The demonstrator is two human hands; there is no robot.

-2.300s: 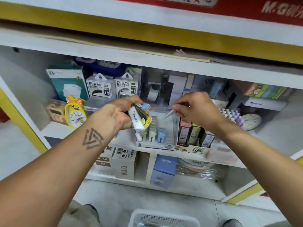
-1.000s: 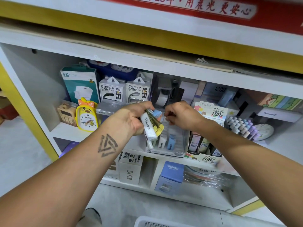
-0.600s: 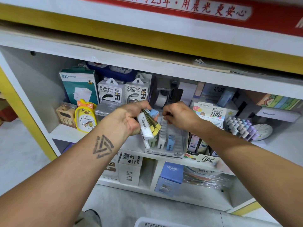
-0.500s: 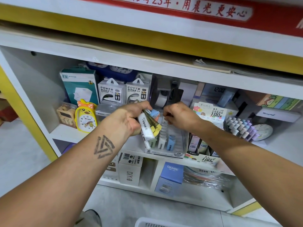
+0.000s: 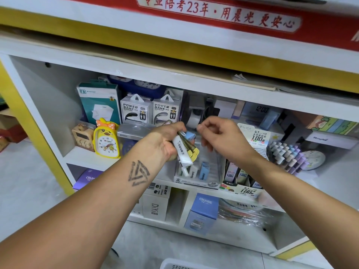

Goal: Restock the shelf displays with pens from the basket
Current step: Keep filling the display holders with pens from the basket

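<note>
In the head view, the left hand (image 5: pixel 163 141) holds a bunch of small packs (image 5: pixel 184 150) in the middle of the frame. They look like smooth plastic and card, long and thin, pointing down and right. The right hand (image 5: pixel 221 136) is just right of them, fingers curled, pinching nothing clear. The see-through display box (image 5: pixel 209 171) sits below both hands. The basket (image 5: pixel 174 265) peeks in at the bottom edge.
</note>
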